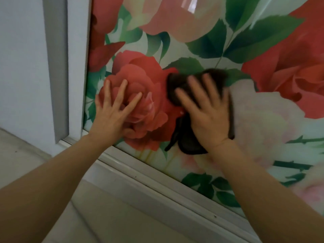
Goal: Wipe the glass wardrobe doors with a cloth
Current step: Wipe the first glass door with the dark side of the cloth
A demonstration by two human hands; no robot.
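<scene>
The glass wardrobe door (201, 41) carries a print of red and pale roses with green leaves and fills most of the view. My right hand (208, 113) presses a dark brown cloth (185, 137) flat against the lower part of the glass; hand and cloth are motion-blurred. The cloth shows above my fingertips and hangs below my palm. My left hand (114, 111) lies flat on the glass over a red rose, fingers spread, holding nothing, a short way left of the cloth.
A white door frame (77, 67) runs down the left edge of the glass, with a grey wall (21, 67) beyond it. A white bottom rail and track (157, 186) slants below the door. Pale floor (105, 216) lies beneath.
</scene>
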